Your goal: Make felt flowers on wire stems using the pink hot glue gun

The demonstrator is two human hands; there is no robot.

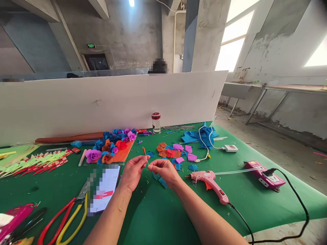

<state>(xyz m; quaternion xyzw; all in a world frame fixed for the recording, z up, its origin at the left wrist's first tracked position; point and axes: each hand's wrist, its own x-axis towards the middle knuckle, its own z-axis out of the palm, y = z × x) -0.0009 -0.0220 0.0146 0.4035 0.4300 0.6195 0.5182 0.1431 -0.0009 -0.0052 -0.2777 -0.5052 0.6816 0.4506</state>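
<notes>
Near the centre of the head view, my left hand (134,173) pinches a thin stem with a small orange tip (144,150) pointing up. My right hand (163,170) is close beside it, its thumb and forefinger closed on the lower part of the same thin stem. Just beyond my hands lie cut petals in orange, red, blue and purple (178,147). Finished paper flowers (107,157) rest on an orange sheet to the left. A pink glue gun (209,180) lies right of my right hand.
Red-and-yellow-handled scissors (74,211) and a phone (106,190) lie at the left front. A lidded jar (156,123) stands by the white board (114,102). Blue paper (204,134), a white charger (231,148) and a pink power strip (264,175) are on the right.
</notes>
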